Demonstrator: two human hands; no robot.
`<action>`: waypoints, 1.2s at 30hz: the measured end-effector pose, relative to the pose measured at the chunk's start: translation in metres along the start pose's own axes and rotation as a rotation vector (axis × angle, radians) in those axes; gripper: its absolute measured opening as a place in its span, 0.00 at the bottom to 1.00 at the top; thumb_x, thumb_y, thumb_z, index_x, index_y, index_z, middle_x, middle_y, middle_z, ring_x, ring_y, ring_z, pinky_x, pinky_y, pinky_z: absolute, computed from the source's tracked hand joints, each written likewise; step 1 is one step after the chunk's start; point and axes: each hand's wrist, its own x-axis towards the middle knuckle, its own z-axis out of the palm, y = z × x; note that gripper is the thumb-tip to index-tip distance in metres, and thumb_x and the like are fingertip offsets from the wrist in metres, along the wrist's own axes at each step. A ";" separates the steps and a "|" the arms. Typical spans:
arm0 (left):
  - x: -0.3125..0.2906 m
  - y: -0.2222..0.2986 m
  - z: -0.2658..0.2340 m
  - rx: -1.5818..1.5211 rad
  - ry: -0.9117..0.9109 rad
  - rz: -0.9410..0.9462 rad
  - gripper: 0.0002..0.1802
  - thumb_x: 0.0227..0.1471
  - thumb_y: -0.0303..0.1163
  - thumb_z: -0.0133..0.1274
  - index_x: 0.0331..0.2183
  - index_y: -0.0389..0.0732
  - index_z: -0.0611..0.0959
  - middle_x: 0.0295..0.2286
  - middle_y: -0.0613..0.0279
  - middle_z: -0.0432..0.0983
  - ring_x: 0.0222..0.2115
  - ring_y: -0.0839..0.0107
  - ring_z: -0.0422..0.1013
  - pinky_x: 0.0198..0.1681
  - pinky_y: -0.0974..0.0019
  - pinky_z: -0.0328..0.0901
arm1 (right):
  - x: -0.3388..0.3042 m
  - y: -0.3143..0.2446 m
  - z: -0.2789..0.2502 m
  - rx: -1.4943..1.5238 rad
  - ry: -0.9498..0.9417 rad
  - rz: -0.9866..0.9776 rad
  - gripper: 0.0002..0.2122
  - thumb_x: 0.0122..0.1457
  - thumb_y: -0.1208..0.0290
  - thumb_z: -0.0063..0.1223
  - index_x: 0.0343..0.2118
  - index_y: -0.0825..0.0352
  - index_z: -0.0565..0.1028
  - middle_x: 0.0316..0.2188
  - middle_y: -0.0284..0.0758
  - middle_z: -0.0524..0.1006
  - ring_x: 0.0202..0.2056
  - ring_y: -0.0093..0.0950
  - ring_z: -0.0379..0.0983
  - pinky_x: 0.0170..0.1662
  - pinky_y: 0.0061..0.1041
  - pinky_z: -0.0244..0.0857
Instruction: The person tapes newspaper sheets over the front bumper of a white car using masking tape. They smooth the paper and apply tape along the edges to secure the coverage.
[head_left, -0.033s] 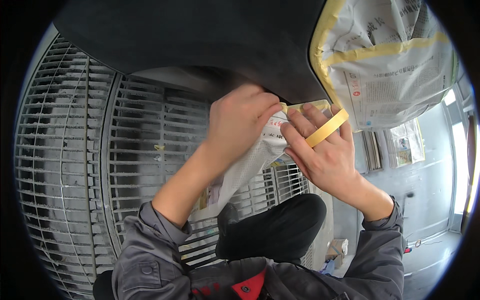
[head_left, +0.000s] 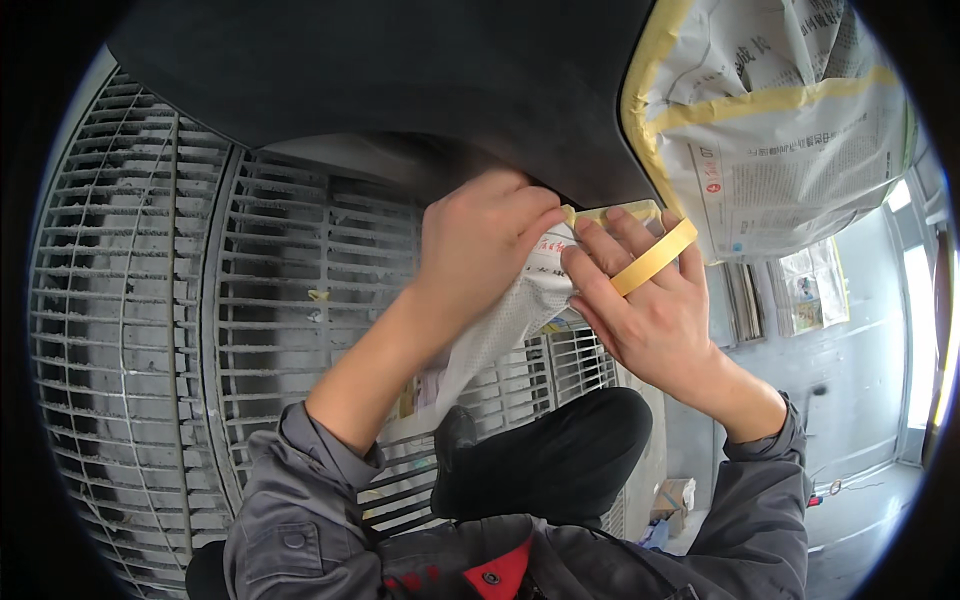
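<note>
My left hand (head_left: 487, 232) is closed, its thumb and fingers pinching the taped top edge of a newspaper sheet (head_left: 505, 318) right below a dark, smooth panel (head_left: 400, 85). Beside it my right hand (head_left: 648, 315) is bent over the same edge, fingertips on the yellow tape strip there. A roll of yellow masking tape (head_left: 655, 257) is looped round the fingers of that hand. The sheet hangs down between my forearms. The tips of my left fingers are partly hidden under the panel.
More newspaper (head_left: 780, 170), bordered with yellow tape, covers the surface at the upper right. Metal floor grating (head_left: 270, 240) spreads below and to the left. My bent knee (head_left: 570, 450) is under my hands. A small box (head_left: 678, 497) stands on the floor at the lower right.
</note>
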 end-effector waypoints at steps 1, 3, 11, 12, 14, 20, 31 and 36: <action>0.000 -0.001 0.002 0.007 0.001 0.007 0.07 0.51 0.32 0.71 0.34 0.44 0.92 0.29 0.62 0.82 0.29 0.61 0.80 0.31 0.62 0.73 | 0.001 0.000 0.000 -0.018 0.014 -0.002 0.20 0.55 0.62 0.67 0.51 0.57 0.79 0.57 0.33 0.79 0.60 0.36 0.74 0.62 0.50 0.62; 0.000 -0.003 0.005 0.032 0.012 0.017 0.08 0.49 0.32 0.73 0.34 0.44 0.93 0.29 0.62 0.83 0.28 0.63 0.80 0.30 0.63 0.73 | 0.002 -0.002 0.000 -0.040 0.026 -0.007 0.20 0.54 0.62 0.66 0.50 0.58 0.78 0.57 0.33 0.79 0.60 0.35 0.74 0.61 0.50 0.64; 0.002 -0.013 0.011 0.092 0.068 0.051 0.12 0.46 0.39 0.72 0.33 0.49 0.89 0.26 0.66 0.78 0.26 0.61 0.77 0.28 0.59 0.71 | 0.005 -0.006 -0.001 -0.016 -0.044 0.019 0.20 0.57 0.63 0.67 0.53 0.55 0.80 0.59 0.33 0.78 0.61 0.38 0.73 0.63 0.51 0.59; 0.001 -0.013 0.010 0.092 0.058 0.042 0.12 0.45 0.40 0.72 0.34 0.49 0.89 0.26 0.66 0.78 0.26 0.61 0.77 0.28 0.59 0.72 | 0.006 -0.007 -0.001 -0.007 -0.046 0.024 0.20 0.57 0.63 0.68 0.54 0.55 0.80 0.59 0.33 0.78 0.60 0.38 0.73 0.63 0.51 0.59; 0.001 -0.013 0.009 0.087 0.042 0.022 0.13 0.45 0.40 0.72 0.34 0.50 0.88 0.26 0.65 0.78 0.25 0.61 0.77 0.28 0.59 0.72 | 0.007 -0.007 -0.003 0.006 -0.053 0.032 0.20 0.57 0.63 0.68 0.54 0.54 0.80 0.60 0.33 0.78 0.60 0.38 0.73 0.63 0.51 0.59; 0.001 -0.016 0.008 0.058 0.045 0.023 0.13 0.48 0.38 0.71 0.37 0.49 0.88 0.28 0.64 0.79 0.28 0.60 0.78 0.30 0.58 0.73 | 0.010 -0.009 0.002 -0.031 -0.069 0.020 0.21 0.56 0.63 0.68 0.54 0.54 0.80 0.62 0.32 0.77 0.59 0.38 0.73 0.63 0.50 0.59; -0.002 -0.023 0.015 -0.021 0.105 0.048 0.11 0.48 0.36 0.71 0.36 0.49 0.88 0.27 0.64 0.79 0.27 0.60 0.78 0.30 0.59 0.73 | 0.008 -0.013 0.001 -0.062 -0.066 0.045 0.23 0.55 0.64 0.69 0.55 0.56 0.79 0.60 0.32 0.78 0.60 0.38 0.74 0.65 0.50 0.58; -0.001 -0.024 0.020 0.037 0.155 0.087 0.11 0.46 0.37 0.72 0.34 0.50 0.88 0.26 0.65 0.78 0.26 0.62 0.78 0.28 0.60 0.73 | 0.013 -0.013 0.005 -0.102 0.002 0.036 0.18 0.53 0.65 0.62 0.49 0.58 0.78 0.56 0.30 0.79 0.54 0.32 0.76 0.62 0.45 0.62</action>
